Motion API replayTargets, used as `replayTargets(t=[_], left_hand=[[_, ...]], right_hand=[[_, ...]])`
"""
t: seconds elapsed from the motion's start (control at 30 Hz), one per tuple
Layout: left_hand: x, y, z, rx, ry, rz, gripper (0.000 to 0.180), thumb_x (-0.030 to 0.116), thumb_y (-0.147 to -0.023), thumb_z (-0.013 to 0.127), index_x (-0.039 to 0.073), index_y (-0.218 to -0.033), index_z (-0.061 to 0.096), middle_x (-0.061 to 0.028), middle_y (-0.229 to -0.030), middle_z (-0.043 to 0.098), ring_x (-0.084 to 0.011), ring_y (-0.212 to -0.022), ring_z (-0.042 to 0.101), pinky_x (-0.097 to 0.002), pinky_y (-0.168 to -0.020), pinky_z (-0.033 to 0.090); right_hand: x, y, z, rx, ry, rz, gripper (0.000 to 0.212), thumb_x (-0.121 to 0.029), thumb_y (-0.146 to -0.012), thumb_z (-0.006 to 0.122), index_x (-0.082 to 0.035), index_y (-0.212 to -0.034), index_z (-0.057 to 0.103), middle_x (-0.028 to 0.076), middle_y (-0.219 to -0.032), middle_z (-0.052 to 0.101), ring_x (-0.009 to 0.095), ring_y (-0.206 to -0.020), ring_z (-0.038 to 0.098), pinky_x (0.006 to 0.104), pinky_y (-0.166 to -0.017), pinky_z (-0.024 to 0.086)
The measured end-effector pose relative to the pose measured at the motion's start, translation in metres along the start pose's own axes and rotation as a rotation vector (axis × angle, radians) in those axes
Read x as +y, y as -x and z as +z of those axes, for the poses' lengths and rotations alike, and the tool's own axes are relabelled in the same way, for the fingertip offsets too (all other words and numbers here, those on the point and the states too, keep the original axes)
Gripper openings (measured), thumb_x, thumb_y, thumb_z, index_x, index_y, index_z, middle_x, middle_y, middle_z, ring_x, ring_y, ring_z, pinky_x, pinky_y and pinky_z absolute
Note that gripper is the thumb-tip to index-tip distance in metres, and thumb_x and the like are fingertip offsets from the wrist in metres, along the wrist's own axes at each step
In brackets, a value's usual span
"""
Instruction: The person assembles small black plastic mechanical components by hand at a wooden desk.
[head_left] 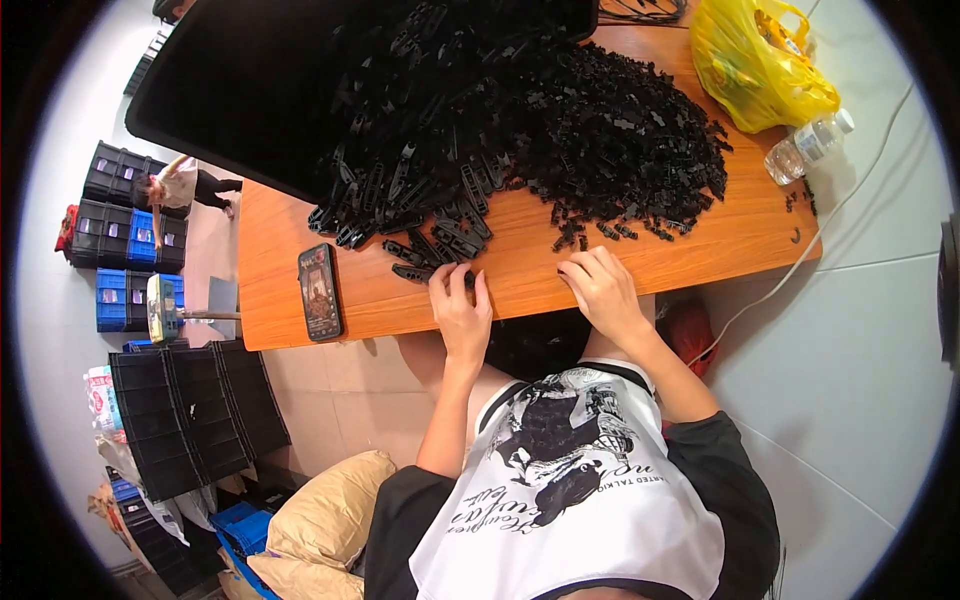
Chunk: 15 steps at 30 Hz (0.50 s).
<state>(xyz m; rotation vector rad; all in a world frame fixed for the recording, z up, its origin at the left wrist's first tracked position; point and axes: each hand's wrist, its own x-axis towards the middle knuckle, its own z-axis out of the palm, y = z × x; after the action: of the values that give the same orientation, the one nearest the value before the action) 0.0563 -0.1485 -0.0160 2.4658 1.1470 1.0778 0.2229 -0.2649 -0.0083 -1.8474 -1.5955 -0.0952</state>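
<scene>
My left hand is at the table's near edge, its fingers closed around a dark plastic part that they mostly cover. Just beyond its fingertips lie several long black slotted plastic parts, the near end of a larger heap. To the right, my right hand has thumb and fingertips pinched together, with a small black plastic piece showing at their tips. Past that hand spreads a big pile of small black plastic pieces. The two hands are apart, both low over the wooden table.
A large black bin lies tipped toward the heap. A phone rests at the left, its screen lit. At the far right are a yellow plastic bag, a clear bottle and a white cable. Stacked crates and another person are left.
</scene>
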Motion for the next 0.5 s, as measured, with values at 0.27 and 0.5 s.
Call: replayTargets(t=[0.27, 0.5], left_hand=[[0.001, 0.015, -0.029, -0.069, 1.630, -0.960, 0.041, -0.003, -0.085, 0.051, -0.003, -0.124, 0.038, -0.0150, -0.119, 0.046, -0.0212, -0.107, 0.050, -0.0308, -0.096, 0.041], [0.021, 0.013, -0.032, -0.253, 2.193, -1.036, 0.048, -0.006, -0.083, 0.047, 0.001, -0.129, 0.033, -0.0216, -0.131, 0.036, -0.0260, -0.113, 0.046, -0.0353, -0.099, 0.039]], right_hand=[[-0.001, 0.002, 0.005, -0.001, 0.056, 0.047, 0.027, -0.004, -0.073, 0.064, 0.000, -0.099, 0.059, 0.008, -0.084, 0.057, 0.025, -0.079, 0.053, 0.0338, -0.067, 0.045], [-0.041, -0.016, -0.026, 0.132, -0.589, 0.366, 0.016, 0.000, -0.073, 0.066, 0.000, -0.089, 0.064, 0.009, -0.081, 0.065, 0.014, -0.068, 0.062, 0.0228, -0.062, 0.049]])
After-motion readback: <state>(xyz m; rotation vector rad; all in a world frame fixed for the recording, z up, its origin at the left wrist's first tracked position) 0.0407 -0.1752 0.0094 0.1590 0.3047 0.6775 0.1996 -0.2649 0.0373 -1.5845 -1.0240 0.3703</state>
